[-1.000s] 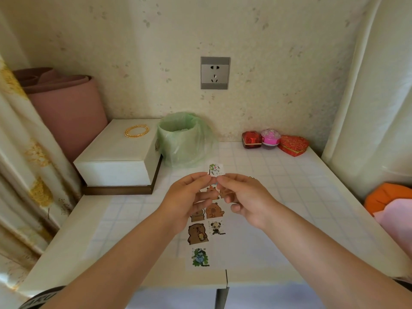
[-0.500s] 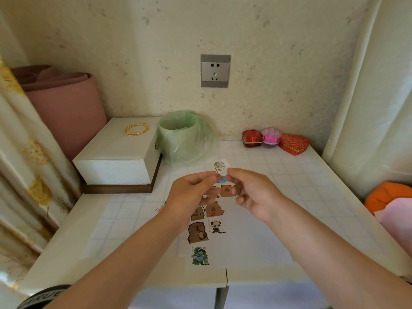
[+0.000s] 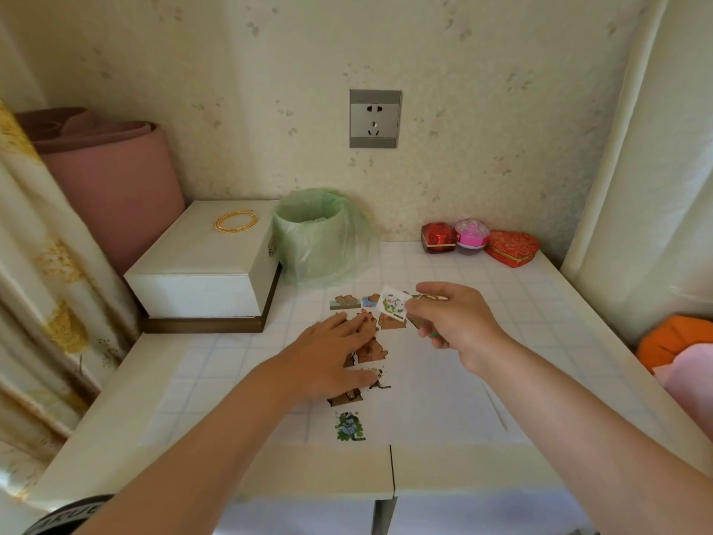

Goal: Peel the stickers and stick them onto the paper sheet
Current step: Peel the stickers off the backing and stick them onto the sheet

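Stickers [image 3: 391,321] sit in a loose column on the white sheet [image 3: 432,399], which lies flat on the tiled table [image 3: 578,341]; most are brown bears, with a panda [image 3: 380,378] lower down and a green one [image 3: 349,425] nearest the front edge. The left hand [image 3: 332,361] rests palm down on the sheet, fingers straight and a little spread, covering part of the column; its fingertips reach the bears at the far end. The right hand [image 3: 451,322] hangs above the sheet's far right part, thumb and forefinger pinched on a small flower sticker [image 3: 392,305] that is tilted and clear of the paper; the other fingers are curled, and whether they hold anything more I cannot tell. Behind the sheet stands a bin [image 3: 316,237] lined with a green bag; just left of it is a white box [image 3: 204,264] with a gold bangle [image 3: 236,221] on its lid; three small gift boxes [image 3: 472,235] stand against the wall at the back right; a socket [image 3: 374,118] is set in the wall above.
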Demonstrator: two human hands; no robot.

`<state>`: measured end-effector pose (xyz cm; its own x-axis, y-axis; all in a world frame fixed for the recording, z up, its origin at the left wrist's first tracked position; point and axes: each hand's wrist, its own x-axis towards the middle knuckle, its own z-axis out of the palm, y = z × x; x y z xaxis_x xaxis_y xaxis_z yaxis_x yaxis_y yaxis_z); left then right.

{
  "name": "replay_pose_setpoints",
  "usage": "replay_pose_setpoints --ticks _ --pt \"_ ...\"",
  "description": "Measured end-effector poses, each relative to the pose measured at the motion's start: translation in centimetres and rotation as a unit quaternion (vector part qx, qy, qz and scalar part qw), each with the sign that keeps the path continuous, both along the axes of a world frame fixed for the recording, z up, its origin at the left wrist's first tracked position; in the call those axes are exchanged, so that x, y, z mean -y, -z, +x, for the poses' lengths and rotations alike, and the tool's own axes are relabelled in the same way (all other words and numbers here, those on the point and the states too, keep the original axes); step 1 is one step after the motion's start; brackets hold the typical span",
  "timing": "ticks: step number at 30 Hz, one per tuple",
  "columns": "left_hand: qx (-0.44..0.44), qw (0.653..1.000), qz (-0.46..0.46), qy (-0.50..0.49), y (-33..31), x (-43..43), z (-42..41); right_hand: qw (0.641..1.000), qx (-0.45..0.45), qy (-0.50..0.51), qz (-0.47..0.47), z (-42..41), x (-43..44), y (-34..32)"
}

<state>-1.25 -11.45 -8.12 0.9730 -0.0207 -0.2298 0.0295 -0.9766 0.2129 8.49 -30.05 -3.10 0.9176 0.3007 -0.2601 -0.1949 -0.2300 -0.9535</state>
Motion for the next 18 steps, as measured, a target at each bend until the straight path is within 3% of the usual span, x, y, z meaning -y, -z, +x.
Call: replay_pose_setpoints --ticks 8,14,18 --pt "0.036 0.999 0.001 0.001 0.8 -0.7 1.8 0.989 0.008 -0.107 -0.106 -0.1 0.3 0.9" --pt "0.137 0.990 -0.024 0.002 0.8 -0.8 1.0 0.960 0.022 -0.223 -0.170 -1.1 0.7 1.2" --pt "0.140 0.989 -0.050 0.004 0.2 -1.1 0.1 0.940 0.039 -0.266 -0.211 -2.3 0.7 1.3"
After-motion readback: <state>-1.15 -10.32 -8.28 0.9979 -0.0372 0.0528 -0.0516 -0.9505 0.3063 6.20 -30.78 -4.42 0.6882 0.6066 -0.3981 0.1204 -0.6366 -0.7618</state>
